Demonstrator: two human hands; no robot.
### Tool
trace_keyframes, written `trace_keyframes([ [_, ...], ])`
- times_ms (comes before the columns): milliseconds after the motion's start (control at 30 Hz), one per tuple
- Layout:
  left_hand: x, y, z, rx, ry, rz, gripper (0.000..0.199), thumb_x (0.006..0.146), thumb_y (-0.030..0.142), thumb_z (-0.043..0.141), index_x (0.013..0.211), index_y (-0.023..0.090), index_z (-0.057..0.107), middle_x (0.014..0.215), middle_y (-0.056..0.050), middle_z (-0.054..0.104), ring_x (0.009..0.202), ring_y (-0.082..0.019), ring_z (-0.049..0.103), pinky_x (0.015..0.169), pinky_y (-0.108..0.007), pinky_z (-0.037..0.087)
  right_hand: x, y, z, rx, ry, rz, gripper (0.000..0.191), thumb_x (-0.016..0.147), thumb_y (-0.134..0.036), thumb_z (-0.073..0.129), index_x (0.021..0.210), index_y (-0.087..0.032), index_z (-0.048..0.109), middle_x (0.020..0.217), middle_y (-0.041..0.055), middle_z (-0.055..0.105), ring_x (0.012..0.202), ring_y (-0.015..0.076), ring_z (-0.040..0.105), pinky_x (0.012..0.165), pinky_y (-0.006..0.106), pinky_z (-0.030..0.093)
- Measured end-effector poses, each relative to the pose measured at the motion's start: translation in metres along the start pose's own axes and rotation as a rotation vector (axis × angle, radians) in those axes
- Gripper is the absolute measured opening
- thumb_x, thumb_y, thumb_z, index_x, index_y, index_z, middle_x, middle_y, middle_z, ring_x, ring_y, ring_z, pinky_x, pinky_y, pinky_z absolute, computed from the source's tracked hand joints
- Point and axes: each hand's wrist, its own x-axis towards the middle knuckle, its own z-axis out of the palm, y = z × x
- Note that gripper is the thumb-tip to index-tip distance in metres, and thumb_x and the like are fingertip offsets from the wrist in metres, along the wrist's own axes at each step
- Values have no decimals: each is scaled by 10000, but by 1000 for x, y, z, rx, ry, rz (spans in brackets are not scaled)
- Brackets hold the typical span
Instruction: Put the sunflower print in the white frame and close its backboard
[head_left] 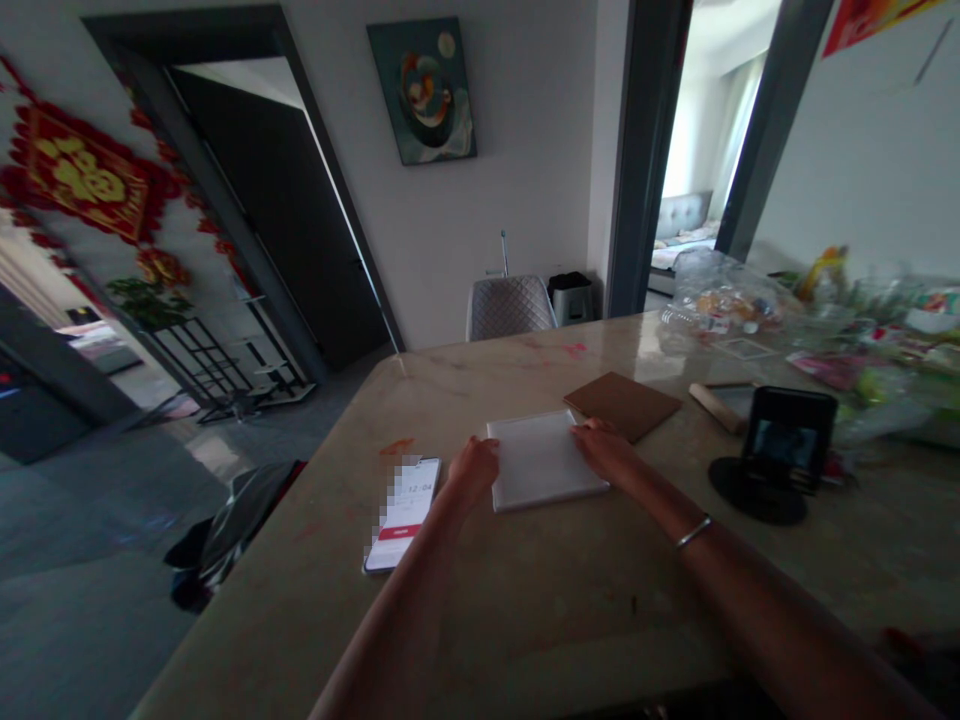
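White, a flat rectangular item lies on the counter. Left hand and right hand grip its edges.

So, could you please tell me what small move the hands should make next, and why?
Perhaps slide the white packet slightly away from the brown board: the left hand and right hand hold its opposite sides, and its far right corner appears close to that board.
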Motion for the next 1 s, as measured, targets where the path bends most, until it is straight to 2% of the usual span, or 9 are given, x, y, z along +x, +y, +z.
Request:
trace_keyframes([
  [100, -3, -5, -7, -14, -43, 51, 389, 784, 272, 441, 1152, 175, 519, 1092, -74, 581, 1013, -173, 518, 863, -237, 367, 3, 6, 2, 19, -3, 4, 350, 829, -203, 355, 1139, -169, 514, 1111, 111, 533, 1032, 182, 474, 878, 276, 324],
  [200, -8, -9, -19, -65, -170, 122, 496, 717, 364, 533, 1174, 174, 491, 1029, -50, 611, 1028, -167, 502, 886, -229, 344, 7, 14, 5, 65, -11, -20, 351, 825, -211, 362, 1137, -180, 520, 1143, 95, 527, 1062, 175, 465, 892, 272, 322],
  [267, -12, -9, -26, -64, -196, 168, 537, 700, 383, 545, 1189, 173, 472, 1094, -57, 581, 1094, -183, 446, 917, -251, 315, 8, 17, 5, 89, -8, -44, 352, 824, -218, 363, 1132, -172, 527, 1139, 94, 535, 1068, 172, 465, 900, 266, 321],
  [400, -19, -6, -35, -16, -298, 266, 497, 665, 391, 570, 1113, 180, 528, 1280, -62, 434, 1191, -228, 330, 962, -286, 266, 9, 20, 2, 127, -45, -72, 379, 809, -232, 389, 1156, -145, 514, 1134, 104, 546, 1056, 169, 485, 913, 253, 318],
  [500, -22, -5, -36, -30, -333, 234, 707, 586, 464, 617, 1204, 175, 434, 1330, -87, 357, 1200, -241, 319, 973, -296, 261, 7, 22, -4, 150, -140, -96, 525, 779, -377, 449, 1229, -107, 437, 1231, 149, 469, 1116, 212, 445, 939, 284, 305],
  [600, -24, -4, -36, -22, -348, 171, 953, 504, 529, 643, 1299, 147, 281, 1359, -128, 288, 1213, -250, 310, 985, -305, 252, 5, 25, -10, 160, -299, -99, 839, 644, -551, 551, 1304, -89, 316, 1361, 184, 278, 1235, 277, 282, 989, 339, 245],
  [667, -24, -3, -36, 7, -356, 156, 1026, 474, 550, 647, 1315, 131, 237, 1369, -145, 259, 1228, -261, 286, 995, -309, 237, 3, 26, -12, 161, -375, -99, 977, 559, -573, 608, 1331, -95, 248, 1393, 188, 190, 1267, 290, 202, 1010, 352, 207],
  [767, -26, 1, -38, 47, -366, 156, 1044, 466, 569, 640, 1316, 123, 231, 1372, -156, 250, 1240, -271, 264, 1002, -309, 221, 2, 23, -15, 161, -419, -106, 1039, 519, -548, 646, 1343, -94, 205, 1403, 192, 143, 1279, 284, 161, 1025, 343, 174],
  [1000, -26, 3, -40, 61, -392, 171, 1041, 490, 563, 632, 1320, 98, 210, 1387, -169, 215, 1253, -269, 239, 1008, -318, 212, -1, 16, -23, 151, -448, -96, 1029, 514, -521, 662, 1336, -81, 226, 1400, 196, 152, 1277, 286, 168, 1027, 341, 173],
])
